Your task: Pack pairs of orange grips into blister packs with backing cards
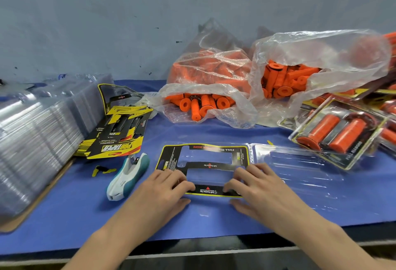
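A clear blister pack (295, 162) lies opened flat on the blue table cover, its left half holding a black and yellow backing card (203, 152). My left hand (169, 186) and my right hand (255, 182) press fingertips down on the card's near edge, on either side of its lower strip. Loose orange grips (201, 103) spill from a clear plastic bag behind the card. A second bag of grips (285, 79) stands to its right.
A tall stack of empty clear blisters (36, 137) fills the left side. Spare backing cards (120, 132) lie fanned beside it. A white and teal stapler (128, 175) rests left of my hands. Finished packs (340, 134) pile at the right.
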Tool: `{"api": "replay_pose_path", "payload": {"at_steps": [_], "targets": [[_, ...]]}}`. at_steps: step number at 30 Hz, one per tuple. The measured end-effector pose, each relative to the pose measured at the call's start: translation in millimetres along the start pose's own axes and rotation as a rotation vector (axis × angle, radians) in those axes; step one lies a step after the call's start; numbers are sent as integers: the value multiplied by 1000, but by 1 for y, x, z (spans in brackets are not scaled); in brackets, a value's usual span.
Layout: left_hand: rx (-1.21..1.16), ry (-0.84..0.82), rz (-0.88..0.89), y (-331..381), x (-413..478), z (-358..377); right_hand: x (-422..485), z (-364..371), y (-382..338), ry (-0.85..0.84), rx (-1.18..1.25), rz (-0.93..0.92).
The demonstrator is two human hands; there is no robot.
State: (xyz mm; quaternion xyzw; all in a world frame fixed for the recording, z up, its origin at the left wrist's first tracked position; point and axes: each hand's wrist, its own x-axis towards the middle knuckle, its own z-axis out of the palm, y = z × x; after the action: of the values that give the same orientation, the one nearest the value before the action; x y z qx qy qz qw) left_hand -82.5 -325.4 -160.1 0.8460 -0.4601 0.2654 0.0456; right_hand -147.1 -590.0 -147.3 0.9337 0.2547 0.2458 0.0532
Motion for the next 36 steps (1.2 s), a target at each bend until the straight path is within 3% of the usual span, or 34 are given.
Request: {"api": "replay_pose_path", "payload": {"at_steps": [15, 26, 36], "targets": [[-22, 2, -12, 4, 2, 3, -5, 12, 4, 161, -4, 17], [-87, -29, -73, 8, 3, -4, -6, 12, 9, 151, -25, 8], [-49, 2, -47, 2, 0, 5, -14, 11, 14, 76, 171, -7]]}}
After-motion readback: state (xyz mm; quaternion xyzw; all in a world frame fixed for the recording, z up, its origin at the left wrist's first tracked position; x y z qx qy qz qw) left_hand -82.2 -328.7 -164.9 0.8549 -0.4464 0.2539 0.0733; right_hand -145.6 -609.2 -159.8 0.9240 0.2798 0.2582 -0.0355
